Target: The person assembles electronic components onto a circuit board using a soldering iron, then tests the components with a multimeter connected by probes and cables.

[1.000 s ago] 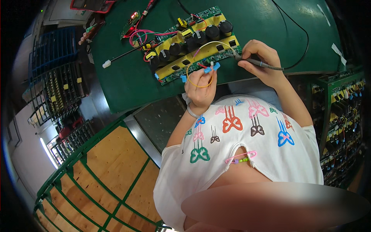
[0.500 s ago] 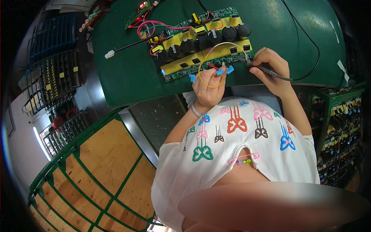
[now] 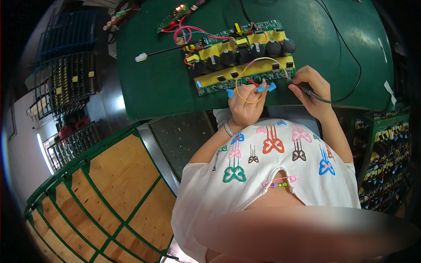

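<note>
Right fingers [image 3: 311,77] are pinched round the grey probe [image 3: 316,96], which looks steeper than a second ago at the circuit board's [image 3: 258,67] right end on the counter [image 3: 162,87], so contact's hard to judge; left fingers [image 3: 243,97] bunch by blue connectors [image 3: 272,87], can't tell gripping what.

Green tabletop [image 3: 158,87] with 1 long circuit board [image 3: 243,65], 1 small lit board [image 3: 172,19]

Green table [image 3: 151,90]; pale wall [image 3: 27,168], bright light strip [image 3: 45,153] at left.
</note>
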### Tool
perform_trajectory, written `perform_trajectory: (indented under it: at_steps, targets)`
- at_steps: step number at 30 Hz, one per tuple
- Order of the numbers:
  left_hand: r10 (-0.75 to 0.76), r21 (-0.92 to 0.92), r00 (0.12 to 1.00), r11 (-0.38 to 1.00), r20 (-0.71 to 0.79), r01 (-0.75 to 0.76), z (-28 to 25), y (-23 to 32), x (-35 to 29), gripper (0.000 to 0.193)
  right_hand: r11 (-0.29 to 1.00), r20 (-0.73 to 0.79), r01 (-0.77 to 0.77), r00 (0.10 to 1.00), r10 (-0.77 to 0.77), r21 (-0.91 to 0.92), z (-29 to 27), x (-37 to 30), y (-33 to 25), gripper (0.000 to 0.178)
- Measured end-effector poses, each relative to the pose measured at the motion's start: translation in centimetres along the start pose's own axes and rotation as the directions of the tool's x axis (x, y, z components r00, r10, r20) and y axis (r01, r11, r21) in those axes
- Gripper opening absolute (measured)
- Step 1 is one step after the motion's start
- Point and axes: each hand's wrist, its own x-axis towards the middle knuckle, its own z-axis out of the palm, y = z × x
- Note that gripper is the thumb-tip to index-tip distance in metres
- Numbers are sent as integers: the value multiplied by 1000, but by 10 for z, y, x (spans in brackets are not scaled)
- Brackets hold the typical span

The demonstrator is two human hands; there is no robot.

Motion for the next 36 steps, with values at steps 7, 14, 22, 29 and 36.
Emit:
perform_trajectory:
  at_steps: [7, 14, 22, 29, 36]
  targets:
    - [-58, 90, 998, 994, -19, 59, 5, 4, -10, 14, 1000, 7, 5, 1000, -5, -24, -2, 2, -8, 21]
    - [-25, 42, 999, 999, -38, 27, 3, 9, -7, 17, 1000, -33, -23, 999, 23, -6, -1, -3, -14, 23]
    - [-9, 47, 998, 999, -64, 12, 1, 6, -8, 19, 987, -107, -62, 991, 78, 149, -4, -12, -2, 14]
    - [15, 73, 999, 997, -49, -11, 2, 2, -9, 23, 960, -253, -92, 954, 161, 265, 2, -17, 7, 16]
    - [25, 12, 1000, 1000, -6, -25, 5, 2, -4, 21, 951, -291, -73, 942, 164, 301, -1, -21, 14, 21]
